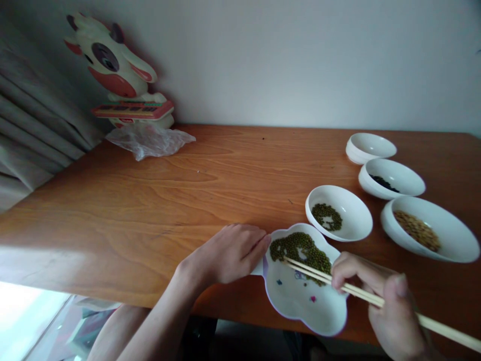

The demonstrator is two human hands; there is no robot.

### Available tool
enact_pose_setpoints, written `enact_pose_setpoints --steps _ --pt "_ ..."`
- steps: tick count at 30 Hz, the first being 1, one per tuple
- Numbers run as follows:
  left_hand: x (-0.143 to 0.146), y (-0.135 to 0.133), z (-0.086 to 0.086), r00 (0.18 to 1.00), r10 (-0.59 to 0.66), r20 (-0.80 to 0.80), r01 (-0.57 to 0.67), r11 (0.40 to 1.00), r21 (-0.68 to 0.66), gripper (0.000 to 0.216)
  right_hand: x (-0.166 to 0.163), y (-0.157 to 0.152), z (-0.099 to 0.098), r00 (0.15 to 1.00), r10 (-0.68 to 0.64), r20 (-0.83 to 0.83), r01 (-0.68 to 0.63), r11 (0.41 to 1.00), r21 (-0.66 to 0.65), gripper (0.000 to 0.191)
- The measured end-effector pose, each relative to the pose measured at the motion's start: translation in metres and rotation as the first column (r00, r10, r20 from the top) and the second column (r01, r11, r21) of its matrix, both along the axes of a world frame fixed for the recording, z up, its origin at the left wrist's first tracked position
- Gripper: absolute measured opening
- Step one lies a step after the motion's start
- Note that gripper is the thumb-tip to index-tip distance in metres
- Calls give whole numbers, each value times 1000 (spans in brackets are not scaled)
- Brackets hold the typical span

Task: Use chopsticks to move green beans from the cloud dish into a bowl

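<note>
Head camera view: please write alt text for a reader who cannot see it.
A person's right hand holds chopsticks with tips in green beans on a flower-shaped white plate, which the left hand touches. Four white bowls stand beyond on a wooden table.

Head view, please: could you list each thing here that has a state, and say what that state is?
Flower-shaped plate: partly covered with green beans.
Chopsticks: in the right hand, tips in the beans.
Left hand: flat on the table, touching the plate's rim.
Nearest round bowl: a few green beans.
Large bowl: tan beans.
Middle bowl: some black beans.
Far bowl: looks empty.
</note>
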State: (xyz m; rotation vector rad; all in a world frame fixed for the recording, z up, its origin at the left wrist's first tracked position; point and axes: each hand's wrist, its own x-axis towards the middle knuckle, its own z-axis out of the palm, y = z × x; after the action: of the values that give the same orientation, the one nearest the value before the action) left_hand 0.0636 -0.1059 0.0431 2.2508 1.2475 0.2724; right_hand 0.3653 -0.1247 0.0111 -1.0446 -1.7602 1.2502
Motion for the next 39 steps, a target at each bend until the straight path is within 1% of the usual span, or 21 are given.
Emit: enact_pose_setpoints --steps 3,7,14,21,24,27,30,32,34,35,37,39 --pt "0 0 0 1000 -12 -8 12 1000 5 47 -4 0 2 1000 -10 -12 10 1000 12 81" --pt "-1 0 -1 1000 -19 -21 19 1000 1 44 -7 0 1 999 -32 -12 32 999 16 85" --pt "-2 -1 -4 1000 -2 0 2 1000 -8 46 -5 -3 -5 995 -54 -80 58 997 46 77" --pt "-3 -1 -5 1000 13 -5 -14 1000 -14 46 -14 0 -3 973 -147 -181 161 985 66 76" --pt "-3 -1 -5 1000 23 9 -23 999 -32 46 -17 0 1 952 -191 -240 206 978 40 79" --pt "-3 -1 -4 1000 10 12 -10 999 -33 45 -12 0 7 928 -235 -289 251 968 19 83" --pt "-2 0 -4 1000 -13 7 14 1000 -18 44 5 6 12 882 -308 -356 352 934 64 83" --pt "-2 0 -3 1000 -14 3 14 1000 -22 44 19 12 15 843 -372 -388 447 886 123 81" --pt "-1 0 -3 1000 -8 5 8 999 -33 44 30 18 15 826 -418 -379 510 840 186 78" --pt "-1 0 -3 1000 -5 11 5 999 -40 45 34 21 15 812 -453 -368 543 818 191 77" --pt "0 0 -2 1000 -1 27 2 999 -51 46 38 23 15 793 -499 -349 576 800 166 75" --pt "1 1 -2 999 0 42 2 998 -57 48 39 24 16 799 -501 -332 566 813 136 74"
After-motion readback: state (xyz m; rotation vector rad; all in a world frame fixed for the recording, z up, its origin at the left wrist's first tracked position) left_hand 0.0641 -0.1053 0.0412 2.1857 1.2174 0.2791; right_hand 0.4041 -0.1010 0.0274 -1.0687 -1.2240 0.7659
